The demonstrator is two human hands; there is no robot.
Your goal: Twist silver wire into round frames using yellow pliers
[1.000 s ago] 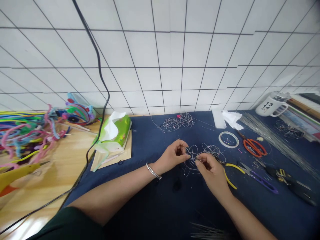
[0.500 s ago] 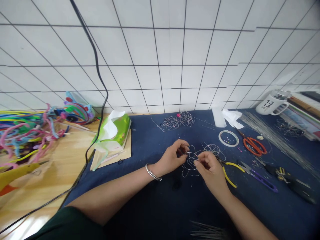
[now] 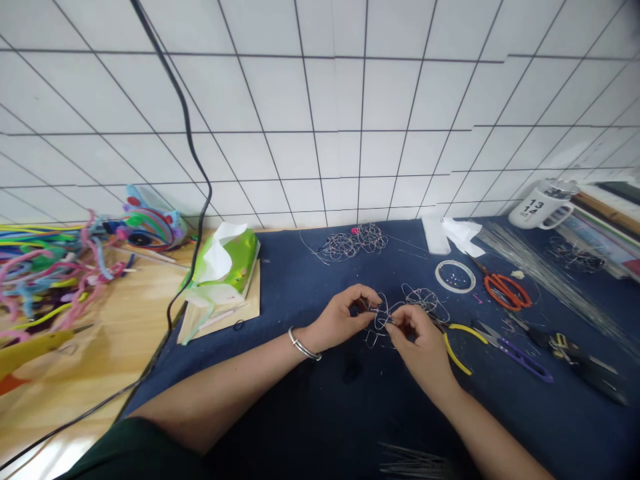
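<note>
A looped shape of thin silver wire [image 3: 380, 319] lies on the dark blue cloth [image 3: 320, 407] between my two hands. My left hand [image 3: 343, 317], with a silver bangle on its wrist, pinches the wire's left side with thumb and fingers. My right hand [image 3: 417, 337] pinches the wire from the right, fingertips close to the left hand's. A second wire flower shape [image 3: 425, 299] lies just behind my right hand.
Yellow-handled pliers [image 3: 457, 343], purple snips [image 3: 515, 350], orange scissors [image 3: 503, 291], a tape ring [image 3: 455, 275], a bundle of straight wires [image 3: 550, 280] and a white mug [image 3: 543, 207] lie to the right. More tangled wire [image 3: 353, 243] sits behind. A green tissue pack [image 3: 225, 263] and pipe cleaners [image 3: 50, 267] are left.
My two hands have drawn closer together on the wire shape, and the fingers have shifted on it. The view has drifted slightly.
</note>
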